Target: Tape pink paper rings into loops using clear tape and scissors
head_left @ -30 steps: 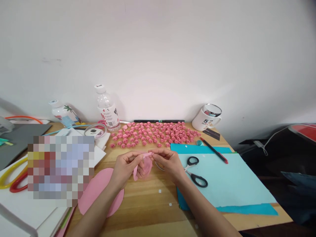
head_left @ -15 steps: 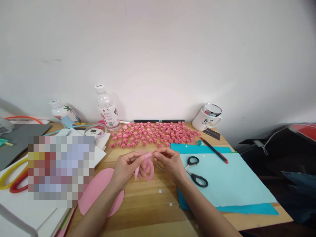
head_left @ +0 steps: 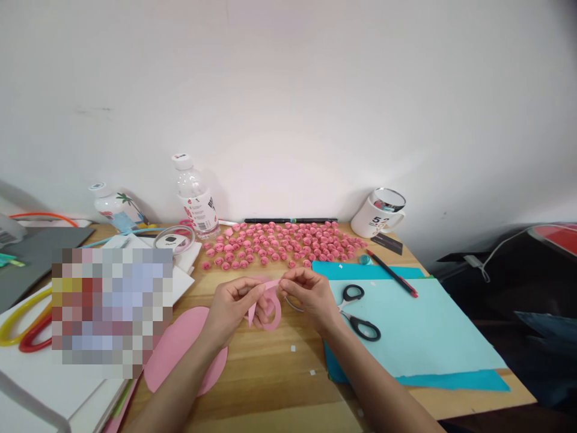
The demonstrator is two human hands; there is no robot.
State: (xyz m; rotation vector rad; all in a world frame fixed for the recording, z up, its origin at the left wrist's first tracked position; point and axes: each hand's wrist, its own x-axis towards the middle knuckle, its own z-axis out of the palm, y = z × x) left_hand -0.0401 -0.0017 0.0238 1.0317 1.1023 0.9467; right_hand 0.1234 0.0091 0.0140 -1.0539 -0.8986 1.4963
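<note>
Between my hands is a curling pink paper strip [head_left: 274, 316], its loops hanging above the wooden table. My left hand [head_left: 238, 300] is closed on the strip, thumb and forefinger pinching it. The fingertips of my right hand [head_left: 309, 291] pinch the strip's other end; whether a tool is in them is hidden. Just beyond lie many small rolled pink paper roses [head_left: 279, 243]. A pink paper disc [head_left: 175, 349] lies partly under my left forearm. Black-handled scissors [head_left: 360, 313] rest near my right wrist on light blue paper [head_left: 424, 325].
A water bottle [head_left: 197, 201] and a smaller bottle [head_left: 115, 207] stand at the back left, a white mug [head_left: 377, 215] at the back right. A red-tipped black pen [head_left: 392, 273] crosses the blue sheets. Papers and yellow and red handles [head_left: 33, 322] crowd the left side.
Both hands keep their grip on the pink strip, with only slight finger movement. The strip's loops have shifted a little. Nothing else has moved visibly.
</note>
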